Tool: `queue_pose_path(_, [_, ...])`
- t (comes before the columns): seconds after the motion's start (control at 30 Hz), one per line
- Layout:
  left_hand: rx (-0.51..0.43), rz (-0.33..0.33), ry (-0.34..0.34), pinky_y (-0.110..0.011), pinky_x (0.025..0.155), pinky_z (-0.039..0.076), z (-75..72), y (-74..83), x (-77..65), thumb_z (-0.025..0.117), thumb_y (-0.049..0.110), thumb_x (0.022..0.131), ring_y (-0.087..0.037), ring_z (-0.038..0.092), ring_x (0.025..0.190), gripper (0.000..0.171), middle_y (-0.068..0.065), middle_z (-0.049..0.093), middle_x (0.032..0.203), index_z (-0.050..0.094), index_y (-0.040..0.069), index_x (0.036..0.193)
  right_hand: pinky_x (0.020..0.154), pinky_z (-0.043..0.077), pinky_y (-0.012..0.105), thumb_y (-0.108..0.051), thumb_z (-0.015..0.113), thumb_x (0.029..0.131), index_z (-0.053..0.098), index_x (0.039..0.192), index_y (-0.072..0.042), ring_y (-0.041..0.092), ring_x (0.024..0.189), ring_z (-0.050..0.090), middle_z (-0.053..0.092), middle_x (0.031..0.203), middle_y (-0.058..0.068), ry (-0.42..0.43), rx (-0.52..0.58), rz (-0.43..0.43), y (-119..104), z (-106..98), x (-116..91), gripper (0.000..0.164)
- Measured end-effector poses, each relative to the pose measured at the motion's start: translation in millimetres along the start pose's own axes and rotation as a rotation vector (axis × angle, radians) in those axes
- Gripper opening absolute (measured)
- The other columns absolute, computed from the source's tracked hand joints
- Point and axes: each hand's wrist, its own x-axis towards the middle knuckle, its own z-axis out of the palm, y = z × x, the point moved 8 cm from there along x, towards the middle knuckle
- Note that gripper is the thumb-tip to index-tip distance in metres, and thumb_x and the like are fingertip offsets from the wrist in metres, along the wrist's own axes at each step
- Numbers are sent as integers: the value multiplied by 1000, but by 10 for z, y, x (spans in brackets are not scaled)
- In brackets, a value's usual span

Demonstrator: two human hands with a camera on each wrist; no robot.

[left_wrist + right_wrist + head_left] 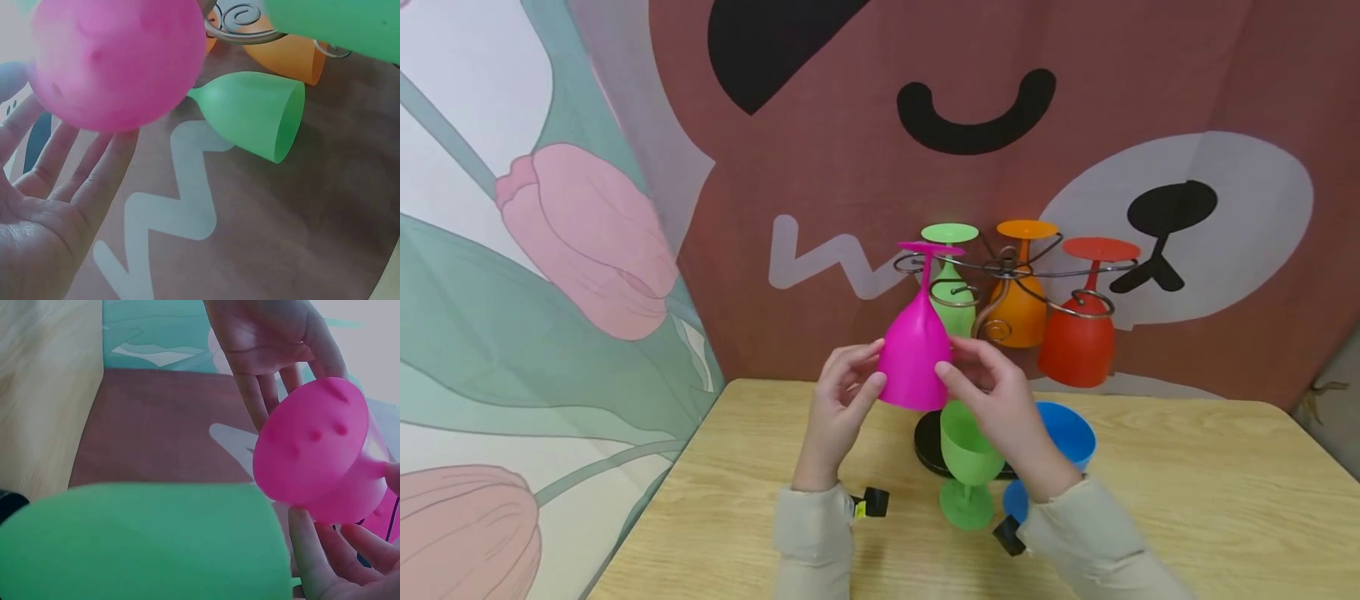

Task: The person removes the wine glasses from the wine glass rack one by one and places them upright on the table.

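Both hands hold a pink plastic goblet (915, 358) upside down, its foot up beside the metal rack. My left hand (838, 400) grips the bowl's left side with thumb and fingertips. On the opposite side my right hand (1003, 400) holds it near the rim. The left wrist view shows the pink bowl (119, 62) over the left fingers (94, 156). In the wire glass rack (1007, 265), light green (955, 312), orange (1022, 312) and red (1078, 346) goblets hang foot up. Whether the pink stem sits in a rack loop, I cannot tell.
An upright green goblet (972, 454) stands on the wooden table (730, 500) below the hands. A blue goblet (1067, 433) is behind the right forearm, partly hidden. The rack's round black base (928, 442) is behind the green goblet. A printed cloth (820, 150) hangs behind.
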Motion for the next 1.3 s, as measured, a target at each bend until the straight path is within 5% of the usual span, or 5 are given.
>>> queue_pose_path(0.4, [14, 91, 17, -34, 86, 60, -109, 95, 48, 62, -5, 97, -19, 64, 110, 32, -16, 59, 132, 65, -5, 129, 82, 60, 28, -14, 66, 100, 58, 137, -3, 15, 103, 68, 64, 127, 18, 17, 116, -41, -60, 46, 8, 40])
queue_pose_path(0.7, [18, 112, -64, -35, 97, 54, -146, 97, -91, 56, -8, 99, -22, 52, 133, 39, -15, 52, 147, 59, -5, 138, 85, 58, 26, -12, 68, 98, 58, 142, -4, 27, 110, 63, 64, 127, 17, -55, 103, -44, -48, 104, -40, 46])
queue_pose_path(1.0, [-31, 145, -163, -33, 96, 55, -211, 155, -269, 55, -4, 101, -23, 51, 127, 44, -14, 43, 153, 50, -5, 145, 87, 58, 27, -11, 69, 96, 58, 142, -7, 28, 115, 61, 63, 132, 12, -81, 142, -56, -72, 196, -165, 47])
queue_pose_path(1.3, [-135, 142, -205, -37, 94, 57, -281, 223, -311, 68, 8, 97, -27, 50, 134, 46, -14, 47, 146, 52, -9, 136, 85, 59, 29, -9, 70, 95, 58, 142, -8, 32, 115, 62, 62, 134, 12, -82, 126, -108, -107, 257, -367, 49])
